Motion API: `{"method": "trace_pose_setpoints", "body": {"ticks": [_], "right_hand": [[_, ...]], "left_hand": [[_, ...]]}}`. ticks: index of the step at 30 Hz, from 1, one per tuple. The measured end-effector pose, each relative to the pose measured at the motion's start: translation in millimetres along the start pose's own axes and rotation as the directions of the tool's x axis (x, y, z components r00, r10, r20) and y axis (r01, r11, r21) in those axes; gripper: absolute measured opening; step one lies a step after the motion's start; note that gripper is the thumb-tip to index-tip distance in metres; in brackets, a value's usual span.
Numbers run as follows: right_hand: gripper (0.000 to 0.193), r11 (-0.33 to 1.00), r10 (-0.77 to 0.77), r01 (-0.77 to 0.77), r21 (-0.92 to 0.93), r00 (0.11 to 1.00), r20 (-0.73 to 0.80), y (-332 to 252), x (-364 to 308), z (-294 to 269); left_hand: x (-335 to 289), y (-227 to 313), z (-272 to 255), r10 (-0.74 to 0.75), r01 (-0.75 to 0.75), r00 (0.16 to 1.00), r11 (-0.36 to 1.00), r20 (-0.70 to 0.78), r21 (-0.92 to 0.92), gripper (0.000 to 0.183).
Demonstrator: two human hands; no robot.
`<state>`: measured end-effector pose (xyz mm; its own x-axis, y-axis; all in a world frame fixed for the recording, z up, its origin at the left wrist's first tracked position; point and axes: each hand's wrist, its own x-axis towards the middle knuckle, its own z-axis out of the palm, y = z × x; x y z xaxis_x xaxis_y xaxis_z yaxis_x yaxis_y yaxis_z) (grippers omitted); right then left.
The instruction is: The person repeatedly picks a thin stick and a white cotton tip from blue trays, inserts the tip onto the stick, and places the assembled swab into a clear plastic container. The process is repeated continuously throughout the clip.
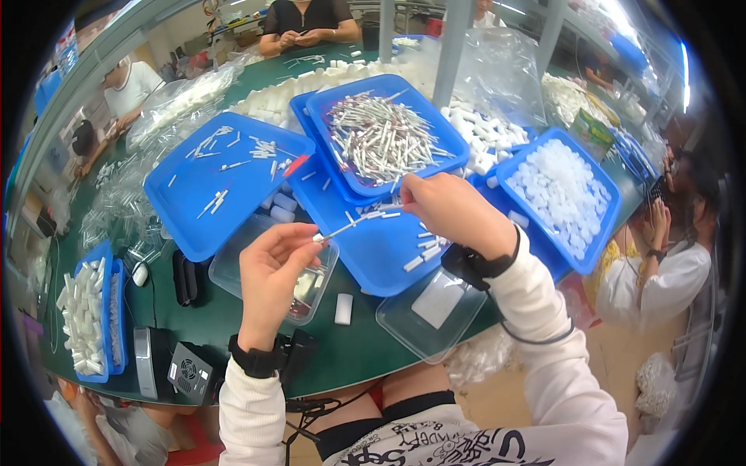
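Note:
My left hand (272,268) is closed in a pinch on a thin pale rod (336,231) with a short white piece at its near end. To its right, my right hand (451,213) is also pinched shut, and the rod seems to run up to its fingertips. Both hands are above a blue tray (365,268) where several short white tubes (426,252) lie. Just behind the right hand, a stacked blue tray (448,163) is heaped with thin white sticks (381,136), some with dark red parts.
At left, another blue tray (175,186) carries scattered sticks. A blue tray of white caps (556,194) stands at right. Nearby are a clear box (225,268), a clear lid (396,322), a white cylinder (343,308) and a black case (185,278). Other people sit around the green table (357,353).

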<state>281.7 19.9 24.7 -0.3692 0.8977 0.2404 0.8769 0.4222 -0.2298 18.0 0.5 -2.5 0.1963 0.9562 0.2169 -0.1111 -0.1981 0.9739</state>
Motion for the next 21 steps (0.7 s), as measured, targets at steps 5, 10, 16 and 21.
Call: {"method": "trace_pose_setpoints", "body": {"ticks": [5, 10, 16, 21], "right_hand": [[0.02, 0.903, -0.071, 0.104, 0.418, 0.993, -0.094, -26, 15, -4], [0.011, 0.515, 0.09, -0.063, 0.855, 0.996, 0.019, -42, 7, -2], [0.017, 0.603, 0.023, 0.137, 0.786, 0.982, -0.188, -33, 5, 15], [0.019, 0.59, -0.071, 0.206, 0.781, 0.976, -0.204, -28, 3, 18]], "left_hand": [[0, 1, -1, 0.043, -0.038, 0.994, 0.998, -0.105, 0.048, 0.019], [-2, 2, 4, 0.09, -0.084, 0.989, 0.995, -0.12, 0.051, 0.015], [-5, 2, 4, 0.183, -0.166, 0.977, 0.975, -0.114, 0.146, 0.015], [-6, 3, 3, 0.237, -0.21, 0.966, 0.953, -0.106, 0.22, 0.013]]}}
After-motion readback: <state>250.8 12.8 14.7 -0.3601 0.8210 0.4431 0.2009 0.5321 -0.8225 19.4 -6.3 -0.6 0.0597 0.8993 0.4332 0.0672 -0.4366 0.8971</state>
